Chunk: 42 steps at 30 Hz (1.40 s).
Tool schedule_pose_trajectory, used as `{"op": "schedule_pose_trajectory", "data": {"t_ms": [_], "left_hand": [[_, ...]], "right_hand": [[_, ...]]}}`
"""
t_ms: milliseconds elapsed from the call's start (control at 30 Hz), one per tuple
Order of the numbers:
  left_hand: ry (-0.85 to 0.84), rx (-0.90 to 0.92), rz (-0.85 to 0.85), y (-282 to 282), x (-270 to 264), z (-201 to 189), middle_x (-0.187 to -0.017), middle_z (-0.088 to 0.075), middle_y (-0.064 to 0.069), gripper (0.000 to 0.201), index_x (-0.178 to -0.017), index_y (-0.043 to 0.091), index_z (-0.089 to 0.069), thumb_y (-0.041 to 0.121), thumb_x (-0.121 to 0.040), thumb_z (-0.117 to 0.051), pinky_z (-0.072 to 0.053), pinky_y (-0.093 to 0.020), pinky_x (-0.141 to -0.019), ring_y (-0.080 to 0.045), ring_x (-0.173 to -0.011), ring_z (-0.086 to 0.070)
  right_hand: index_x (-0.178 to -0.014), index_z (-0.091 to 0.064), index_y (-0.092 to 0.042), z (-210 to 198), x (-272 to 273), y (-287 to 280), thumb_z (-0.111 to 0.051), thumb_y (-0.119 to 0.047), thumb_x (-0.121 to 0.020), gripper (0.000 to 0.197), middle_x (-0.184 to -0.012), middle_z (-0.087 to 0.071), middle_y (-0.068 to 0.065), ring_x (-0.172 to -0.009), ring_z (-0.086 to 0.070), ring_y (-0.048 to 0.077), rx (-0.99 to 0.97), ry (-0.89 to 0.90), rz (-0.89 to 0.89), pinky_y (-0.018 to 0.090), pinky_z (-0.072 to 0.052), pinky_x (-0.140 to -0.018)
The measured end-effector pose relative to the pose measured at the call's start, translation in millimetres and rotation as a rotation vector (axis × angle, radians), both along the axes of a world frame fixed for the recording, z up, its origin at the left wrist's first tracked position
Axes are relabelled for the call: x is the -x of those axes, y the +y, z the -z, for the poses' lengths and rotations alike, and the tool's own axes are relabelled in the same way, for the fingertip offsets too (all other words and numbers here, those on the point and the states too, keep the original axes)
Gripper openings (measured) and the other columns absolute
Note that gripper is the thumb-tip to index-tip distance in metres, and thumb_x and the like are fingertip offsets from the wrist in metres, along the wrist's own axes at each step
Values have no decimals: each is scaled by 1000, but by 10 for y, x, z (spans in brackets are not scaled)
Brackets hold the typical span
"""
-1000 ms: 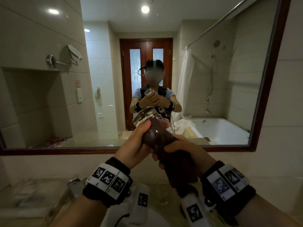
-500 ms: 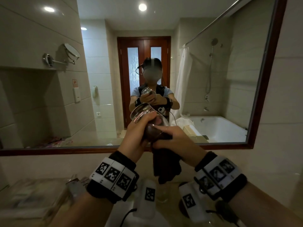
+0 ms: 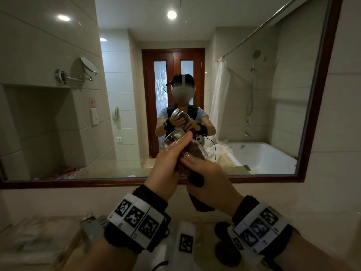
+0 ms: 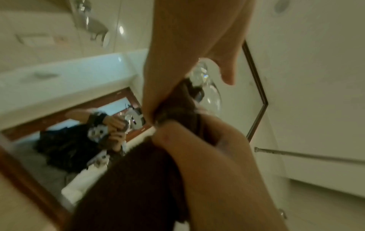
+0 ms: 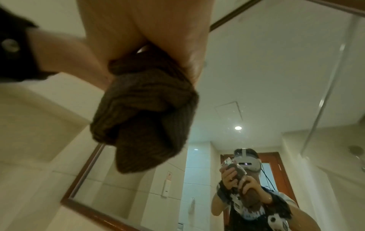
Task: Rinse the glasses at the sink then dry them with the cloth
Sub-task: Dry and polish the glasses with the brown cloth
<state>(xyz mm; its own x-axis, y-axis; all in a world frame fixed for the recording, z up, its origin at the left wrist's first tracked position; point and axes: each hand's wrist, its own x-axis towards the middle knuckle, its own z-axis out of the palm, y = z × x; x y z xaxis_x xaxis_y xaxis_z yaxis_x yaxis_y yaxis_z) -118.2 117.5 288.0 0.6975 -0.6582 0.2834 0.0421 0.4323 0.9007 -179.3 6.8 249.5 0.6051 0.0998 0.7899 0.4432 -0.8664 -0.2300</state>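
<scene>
A clear glass [image 3: 172, 138] is held up in front of the mirror, tilted with its thick base up and to the left. My left hand [image 3: 175, 146] grips it round the body, thumb along the near side. A brown cloth [image 3: 196, 152] is stuffed into the glass, and its tail hangs down below my hands. My right hand [image 3: 195, 166] grips the cloth at the mouth of the glass. The left wrist view shows the glass [image 4: 212, 93] beyond the cloth [image 4: 138, 179]. In the right wrist view the bunched cloth [image 5: 146, 109] hangs from my right palm.
The wood-framed mirror [image 3: 78, 183] stands close ahead and reflects the bathroom with me in it. Below my wrists lies the beige counter, with a clear tray [image 3: 39, 241] at the left and a dark round object [image 3: 222, 228] near my right wrist.
Both hands have drawn closer together. My right hand has slid up the cloth to the mouth of the glass, and less cloth hangs below. The glass has turned a little in my left hand.
</scene>
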Motion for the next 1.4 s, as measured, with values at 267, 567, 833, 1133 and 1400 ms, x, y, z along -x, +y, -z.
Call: {"op": "schedule_pose_trajectory", "data": {"t_ms": [267, 567, 833, 1133, 1400], "left_hand": [[189, 9, 191, 66, -70, 99, -110, -67, -10, 51, -115, 7, -60, 37, -74, -67, -44, -36, -97, -20, -107, -63], [239, -83, -9, 86, -67, 46, -103, -71, -13, 23, -97, 13, -69, 25, -78, -69, -54, -43, -87, -26, -99, -66], [363, 92, 115, 127, -21, 87, -118, -65, -19, 48, -114, 8, -62, 24, -69, -70, -52, -38, -92, -27, -110, -62], [300, -111, -57, 30, 0, 176, -104, -69, -15, 53, -106, 7, -63, 35, -63, -75, -52, -40, -91, -27, -99, -65], [332, -10, -99, 153, -200, 358, -85, -72, -9, 41, -114, 9, -60, 34, -81, -63, -54, -36, -73, -24, -83, -66]], "right_hand": [[-96, -62, 0, -262, 283, -79, -59, -5, -72, 25, -74, -69, 7, -65, -67, 15, -789, 647, -492, 21, -52, -60], [-114, -62, -5, 13, 101, 77, -59, -4, -67, 47, -108, -65, -2, -100, -55, -6, -4, 47, -102, 4, -41, -88], [-88, -65, -7, -142, 228, 57, -58, -6, -72, 17, -73, -67, 11, -65, -65, 18, -887, 596, -509, 23, -52, -61], [-107, -64, -6, 127, 94, 153, -59, -3, -66, 41, -98, -63, -8, -90, -56, -14, -153, 99, -167, 4, -42, -78], [-110, -63, -22, -175, 524, -138, -61, -5, -76, 38, -79, -69, -1, -74, -66, 21, -439, 821, -282, 31, -55, -69]]}}
